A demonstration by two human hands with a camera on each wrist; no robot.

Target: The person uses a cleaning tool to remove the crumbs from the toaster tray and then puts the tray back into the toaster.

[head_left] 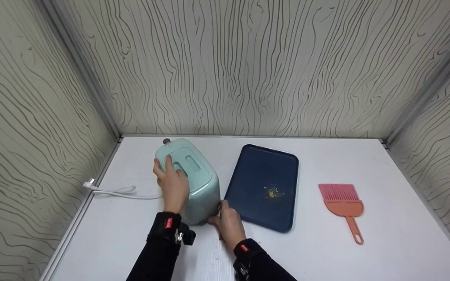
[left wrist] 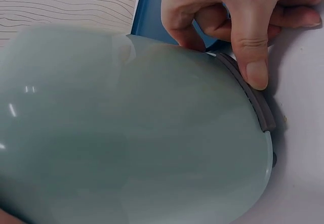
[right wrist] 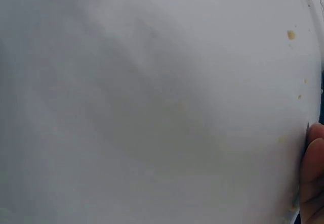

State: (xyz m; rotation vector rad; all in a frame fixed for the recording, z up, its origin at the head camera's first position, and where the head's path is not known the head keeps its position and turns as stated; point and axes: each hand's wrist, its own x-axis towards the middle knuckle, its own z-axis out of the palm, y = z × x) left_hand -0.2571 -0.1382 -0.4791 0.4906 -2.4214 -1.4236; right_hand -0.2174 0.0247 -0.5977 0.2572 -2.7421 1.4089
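A mint-green toaster (head_left: 203,195) stands at the left middle of the table, with two long recesses in its top. My left hand (head_left: 173,187) rests on that top, fingers spread over the left recess and left edge. Low at the toaster's near right corner is my right hand (head_left: 231,224). In the left wrist view its thumb (left wrist: 257,75) lies on the dark grey curved edge of a crumb tray (left wrist: 248,92), fingers bent behind, pinching it at the toaster's base. The right wrist view catches only fingertips (right wrist: 313,161) at its right edge.
Right of the toaster lies a dark blue tray (head_left: 260,171) bearing a small heap of crumbs (head_left: 273,192). An orange brush (head_left: 344,207) with pink bristles lies farther right. A white cord with plug (head_left: 90,183) runs left. Crumbs (right wrist: 291,35) dot the white table (head_left: 326,253). Patterned walls surround it.
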